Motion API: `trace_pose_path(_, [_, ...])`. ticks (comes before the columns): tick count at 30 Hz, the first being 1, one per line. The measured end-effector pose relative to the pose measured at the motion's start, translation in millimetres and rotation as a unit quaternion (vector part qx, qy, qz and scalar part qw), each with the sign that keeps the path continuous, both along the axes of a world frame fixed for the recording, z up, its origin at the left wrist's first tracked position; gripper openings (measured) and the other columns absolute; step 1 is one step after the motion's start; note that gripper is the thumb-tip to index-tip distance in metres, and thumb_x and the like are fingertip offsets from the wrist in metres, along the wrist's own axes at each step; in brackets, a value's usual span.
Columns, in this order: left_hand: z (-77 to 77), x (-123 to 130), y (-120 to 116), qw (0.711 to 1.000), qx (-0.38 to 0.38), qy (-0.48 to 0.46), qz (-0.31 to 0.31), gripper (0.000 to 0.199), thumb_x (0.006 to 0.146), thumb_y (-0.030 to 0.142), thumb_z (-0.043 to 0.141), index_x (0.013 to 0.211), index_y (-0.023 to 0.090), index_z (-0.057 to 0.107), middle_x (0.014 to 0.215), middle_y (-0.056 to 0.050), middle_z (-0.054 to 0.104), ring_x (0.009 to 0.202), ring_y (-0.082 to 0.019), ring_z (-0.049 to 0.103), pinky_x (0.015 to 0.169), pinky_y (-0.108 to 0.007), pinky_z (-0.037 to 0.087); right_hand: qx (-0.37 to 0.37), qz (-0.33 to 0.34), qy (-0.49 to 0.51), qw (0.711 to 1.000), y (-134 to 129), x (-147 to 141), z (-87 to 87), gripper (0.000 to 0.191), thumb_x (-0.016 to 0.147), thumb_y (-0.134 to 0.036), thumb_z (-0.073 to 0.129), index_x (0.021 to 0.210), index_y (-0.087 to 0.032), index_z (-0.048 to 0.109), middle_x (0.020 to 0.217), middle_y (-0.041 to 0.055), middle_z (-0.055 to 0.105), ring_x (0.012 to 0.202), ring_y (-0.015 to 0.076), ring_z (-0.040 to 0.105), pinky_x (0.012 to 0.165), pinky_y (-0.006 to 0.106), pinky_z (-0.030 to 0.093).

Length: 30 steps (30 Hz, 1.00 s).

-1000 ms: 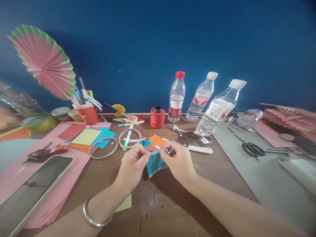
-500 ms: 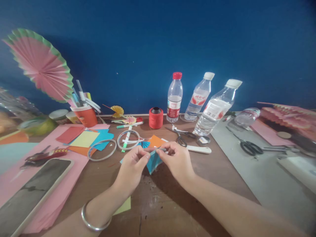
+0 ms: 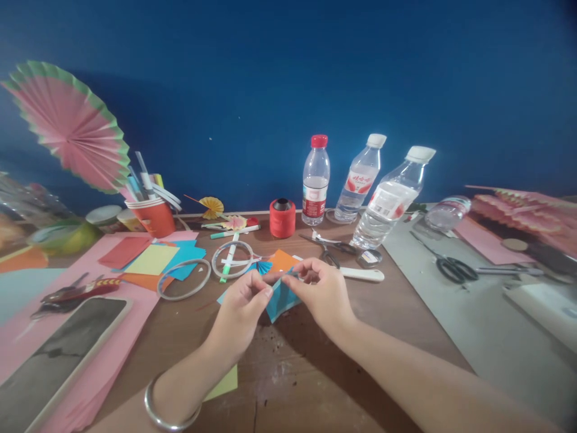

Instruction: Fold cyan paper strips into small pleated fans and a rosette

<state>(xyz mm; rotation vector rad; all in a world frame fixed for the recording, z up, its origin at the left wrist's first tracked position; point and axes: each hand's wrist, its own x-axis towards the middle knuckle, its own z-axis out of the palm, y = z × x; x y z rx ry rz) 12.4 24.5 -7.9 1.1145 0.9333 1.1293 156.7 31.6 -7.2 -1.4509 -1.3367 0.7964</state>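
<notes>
A small sheet of blue paper (image 3: 280, 302) is held up between my two hands over the middle of the table. My left hand (image 3: 241, 304) pinches its left upper edge between thumb and fingers. At the right, the thumb and fingertips of my right hand (image 3: 323, 294) close on the same upper edge, where a narrow fold seems to run. The lower part of the sheet hangs down in a point. Just beyond the fingers lie a small folded blue fan (image 3: 261, 266) and an orange paper square (image 3: 282, 261).
Around the hands lie two clear rings, black scissors (image 3: 331, 251), a white-handled tool (image 3: 363, 274) and a red thread spool (image 3: 282, 219). Three bottles (image 3: 315, 186) stand at the back. To the left are a red paper cup (image 3: 155, 218), coloured paper (image 3: 155, 260) and a phone (image 3: 67, 355).
The view has shifted slightly. My right fingers have moved a little along the upper edge, and more of the blue sheet shows below them. Both hands keep their grip.
</notes>
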Motion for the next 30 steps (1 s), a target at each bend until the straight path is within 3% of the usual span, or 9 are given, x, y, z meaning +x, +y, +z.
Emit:
trace_pose_path(12, [-0.1, -5.8, 5.8, 0.997, 0.002, -0.011, -0.074, 0.016, 0.075, 0.017, 0.054, 0.064, 0.017, 0.042, 0.096, -0.002, 0.064, 0.074, -0.013, 0.054, 0.066, -0.025, 0.038, -0.021, 0.024, 0.057, 0.998, 1.5, 1.1, 0.3, 0.021, 0.058, -0.032, 0.068, 0.069, -0.019, 0.055, 0.062, -0.0035, 0.052, 0.054, 0.01, 0.044, 0.051, 0.022, 0.037])
trace_pose_path(18, [-0.3, -11.9, 10.4, 0.992, 0.014, -0.022, -0.123, 0.016, 0.077, 0.018, 0.053, 0.066, 0.018, 0.041, 0.101, -0.003, 0.062, 0.087, -0.016, 0.055, 0.073, -0.029, 0.038, -0.024, 0.075, 0.149, 0.986, 6.8, 3.2, 0.0, 0.026, 0.055, -0.028, 0.071, 0.069, -0.018, 0.052, 0.06, -0.0044, 0.051, 0.054, 0.0092, 0.044, 0.05, 0.021, 0.037])
trace_pose_path(24, [2.4, -15.9, 13.7, 0.984, 0.018, -0.041, -0.174, 0.018, 0.075, 0.017, 0.056, 0.065, 0.018, 0.04, 0.106, -0.005, 0.062, 0.096, -0.021, 0.054, 0.076, -0.031, 0.037, -0.055, 0.154, 0.257, 0.953, 13.1, 8.1, 1.5, 0.031, 0.048, -0.022, 0.076, 0.061, -0.017, 0.049, 0.055, -0.0063, 0.048, 0.05, 0.007, 0.041, 0.046, 0.019, 0.032])
trace_pose_path(30, [2.8, -15.5, 14.6, 0.987, 0.027, -0.056, -0.147, 0.018, 0.071, 0.017, 0.059, 0.064, 0.017, 0.043, 0.102, -0.005, 0.064, 0.097, -0.023, 0.054, 0.081, -0.034, 0.036, -0.101, 0.201, 0.383, 0.896, 14.2, 6.7, 0.9, 0.03, 0.045, -0.018, 0.078, 0.064, -0.017, 0.055, 0.059, -0.0049, 0.055, 0.055, 0.0085, 0.05, 0.053, 0.021, 0.037])
